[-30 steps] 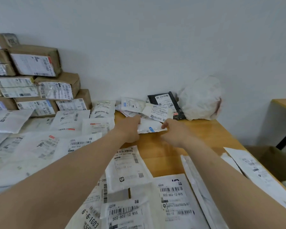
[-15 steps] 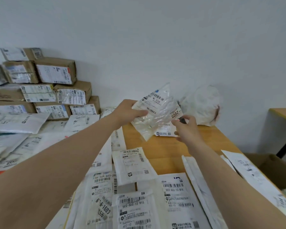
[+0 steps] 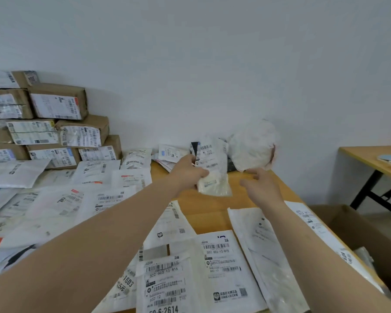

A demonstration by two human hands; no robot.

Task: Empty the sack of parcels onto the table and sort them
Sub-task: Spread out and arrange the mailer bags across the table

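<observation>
parcel (image 3: 212, 162) pinched in left grip (image 3: 186, 175) above table (image 3: 212, 210); right grip (image 3: 261, 188) loose, empty, near crumpled sack (image 3: 251, 145)

Wooden table (image 3: 212, 211) is carrying sorted parcels.
White mailers (image 3: 224, 267) with barcode labels are lying flat and overlapping across its near and left parts, leaving a bare strip of wood in the middle. Brown boxes (image 3: 59, 105) are standing stacked at the far left against the wall (image 3: 212, 75). Small packets (image 3: 172, 153) and a crumpled white bag (image 3: 251, 147) are sitting along the far edge.
</observation>
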